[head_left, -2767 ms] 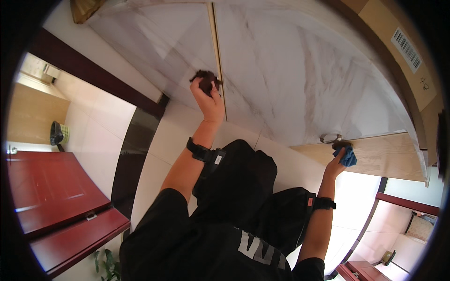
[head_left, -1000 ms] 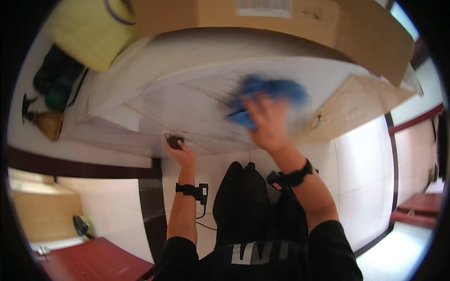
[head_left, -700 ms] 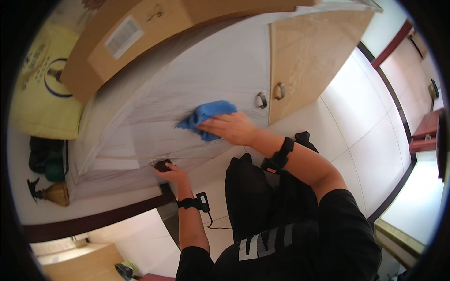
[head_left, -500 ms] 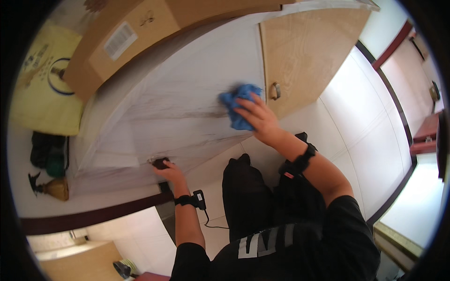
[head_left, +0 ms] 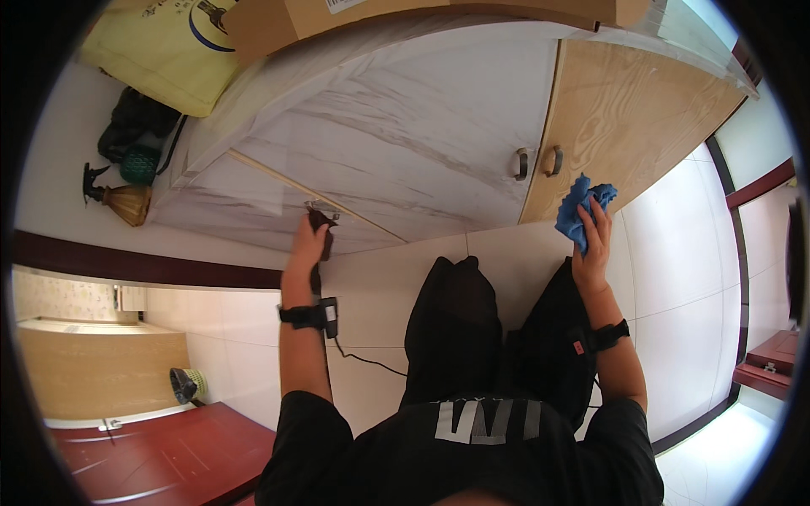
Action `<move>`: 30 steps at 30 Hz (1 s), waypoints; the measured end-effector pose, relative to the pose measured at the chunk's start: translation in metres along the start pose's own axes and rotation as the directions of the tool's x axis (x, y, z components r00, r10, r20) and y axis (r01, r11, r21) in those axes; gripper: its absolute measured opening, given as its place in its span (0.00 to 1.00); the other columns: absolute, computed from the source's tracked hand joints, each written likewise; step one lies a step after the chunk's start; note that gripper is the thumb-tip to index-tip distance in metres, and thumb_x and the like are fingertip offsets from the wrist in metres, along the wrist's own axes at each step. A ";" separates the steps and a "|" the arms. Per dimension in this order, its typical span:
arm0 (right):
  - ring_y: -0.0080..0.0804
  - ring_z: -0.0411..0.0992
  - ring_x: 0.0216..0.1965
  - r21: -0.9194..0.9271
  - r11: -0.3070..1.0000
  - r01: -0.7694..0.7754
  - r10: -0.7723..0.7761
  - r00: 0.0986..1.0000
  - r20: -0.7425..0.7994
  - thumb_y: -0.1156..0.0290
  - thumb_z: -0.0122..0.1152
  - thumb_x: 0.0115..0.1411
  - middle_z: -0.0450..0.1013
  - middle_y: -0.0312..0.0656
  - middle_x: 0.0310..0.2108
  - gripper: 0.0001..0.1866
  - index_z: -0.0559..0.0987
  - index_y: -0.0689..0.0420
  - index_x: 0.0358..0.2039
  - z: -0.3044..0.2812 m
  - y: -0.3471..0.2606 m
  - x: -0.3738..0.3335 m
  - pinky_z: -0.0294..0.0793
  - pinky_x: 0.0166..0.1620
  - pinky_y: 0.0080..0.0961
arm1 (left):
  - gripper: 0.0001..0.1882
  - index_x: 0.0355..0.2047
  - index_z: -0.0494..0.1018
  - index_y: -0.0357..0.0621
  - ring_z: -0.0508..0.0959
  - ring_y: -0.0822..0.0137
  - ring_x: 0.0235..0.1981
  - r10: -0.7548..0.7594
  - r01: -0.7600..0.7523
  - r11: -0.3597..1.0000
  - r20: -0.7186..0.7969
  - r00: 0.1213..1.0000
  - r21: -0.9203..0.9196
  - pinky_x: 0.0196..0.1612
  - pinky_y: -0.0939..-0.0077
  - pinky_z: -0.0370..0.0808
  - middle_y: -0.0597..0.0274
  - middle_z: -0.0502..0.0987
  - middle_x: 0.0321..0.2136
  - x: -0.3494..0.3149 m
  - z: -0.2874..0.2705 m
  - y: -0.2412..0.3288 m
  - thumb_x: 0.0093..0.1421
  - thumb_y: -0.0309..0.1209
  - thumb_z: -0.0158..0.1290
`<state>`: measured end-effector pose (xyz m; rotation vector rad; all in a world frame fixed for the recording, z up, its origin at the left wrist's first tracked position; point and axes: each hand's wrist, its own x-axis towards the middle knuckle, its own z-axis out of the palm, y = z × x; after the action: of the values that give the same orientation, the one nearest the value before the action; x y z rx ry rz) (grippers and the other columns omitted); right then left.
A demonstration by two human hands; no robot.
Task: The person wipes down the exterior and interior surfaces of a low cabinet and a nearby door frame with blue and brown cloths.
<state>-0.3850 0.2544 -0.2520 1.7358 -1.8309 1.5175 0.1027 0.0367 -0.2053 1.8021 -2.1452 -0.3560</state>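
A crumpled blue cloth (head_left: 580, 211) is gripped in my right hand (head_left: 593, 253), in front of the lower part of the wood-grain cabinet door (head_left: 637, 118). My left hand (head_left: 307, 244) is closed on a small dark brown thing, perhaps a cloth (head_left: 320, 229), beside a metal handle (head_left: 314, 205) low on the marbled cabinet front (head_left: 396, 126). How its fingers wrap round that thing is partly hidden. Two dark metal handles, one on the marbled door (head_left: 522, 164) and one on the wooden door (head_left: 553, 160), sit between my hands, touched by neither.
On the cabinet top lie a cardboard box (head_left: 405, 18) and a yellow bag (head_left: 160, 55). An amber spray bottle (head_left: 126, 202) and a green ribbed container (head_left: 139, 164) are at the left. My legs (head_left: 451, 329) are close before the cabinet. A red door (head_left: 169, 455) is at lower left.
The view has shifted. My right hand has carried the blue cloth off the marbled door, rightward to the wooden one. My left hand keeps its dark thing by the handle.
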 end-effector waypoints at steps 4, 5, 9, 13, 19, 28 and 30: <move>0.55 0.58 0.56 -0.020 1.000 -0.010 0.010 1.000 0.014 0.87 0.50 0.44 0.62 0.50 0.55 0.26 0.71 0.61 0.48 -0.011 0.003 -0.006 0.55 0.59 0.43 | 0.33 0.55 0.58 0.31 0.64 0.51 0.55 -0.039 -0.028 0.988 -0.417 0.908 -0.153 0.57 0.64 0.59 0.41 0.63 0.54 -0.026 -0.089 0.035 0.60 0.48 0.48; 0.55 0.58 0.56 -0.015 0.999 -0.030 0.030 0.999 0.009 0.87 0.51 0.44 0.62 0.50 0.55 0.26 0.71 0.61 0.48 -0.016 0.007 -0.008 0.55 0.59 0.43 | 0.33 0.53 0.59 0.28 0.67 0.51 0.51 0.047 -0.152 0.982 -0.624 0.780 -0.116 0.55 0.65 0.61 0.42 0.65 0.51 -0.033 -0.109 0.067 0.60 0.46 0.48; 0.54 0.59 0.55 -0.024 0.998 -0.050 0.050 0.998 -0.023 0.87 0.49 0.45 0.63 0.50 0.54 0.26 0.72 0.60 0.48 -0.028 0.011 -0.014 0.55 0.59 0.42 | 0.23 0.52 0.59 0.33 0.74 0.61 0.40 0.182 -0.472 0.881 -0.940 0.288 0.027 0.39 0.74 0.73 0.46 0.70 0.43 -0.026 -0.137 0.166 0.61 0.34 0.50; 0.51 0.59 0.57 -0.030 0.996 -0.083 0.082 0.996 -0.034 0.88 0.47 0.45 0.62 0.50 0.55 0.27 0.72 0.61 0.49 -0.037 0.008 -0.025 0.52 0.61 0.41 | 0.24 0.53 0.61 0.43 0.68 0.58 0.49 0.351 -0.469 0.872 -0.847 0.399 0.140 0.52 0.59 0.62 0.54 0.68 0.48 0.011 -0.097 0.211 0.57 0.33 0.52; 0.54 0.59 0.56 -0.045 0.985 -0.168 0.166 0.985 -0.054 0.86 0.50 0.47 0.63 0.49 0.54 0.22 0.73 0.61 0.45 -0.047 0.014 -0.039 0.55 0.59 0.42 | 0.38 0.53 0.62 0.50 0.56 0.53 0.57 0.670 -0.494 0.711 -0.696 0.260 0.501 0.59 0.42 0.40 0.61 0.60 0.54 0.035 -0.037 0.300 0.37 0.28 0.59; 0.53 0.61 0.54 -0.028 0.975 -0.219 0.218 0.975 -0.051 0.85 0.53 0.44 0.65 0.52 0.52 0.22 0.74 0.61 0.44 -0.054 0.023 -0.037 0.58 0.57 0.39 | 0.30 0.52 0.63 0.42 0.69 0.52 0.48 0.873 -0.398 0.460 -0.485 0.040 0.794 0.48 0.56 0.62 0.56 0.69 0.48 0.050 -0.065 0.289 0.47 0.33 0.57; 0.47 0.63 0.54 0.057 0.959 -0.278 0.281 0.958 -0.054 0.85 0.52 0.50 0.66 0.49 0.52 0.20 0.74 0.60 0.46 -0.050 0.033 -0.041 0.59 0.57 0.38 | 0.28 0.51 0.63 0.39 0.70 0.53 0.47 0.874 -0.391 0.443 -0.486 -0.013 0.807 0.47 0.60 0.63 0.55 0.70 0.46 0.055 -0.066 0.277 0.50 0.35 0.57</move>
<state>-0.4239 0.3102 -0.2764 1.4790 -2.0950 1.7102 -0.1312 0.0319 -0.0334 0.4108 -1.8647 1.2477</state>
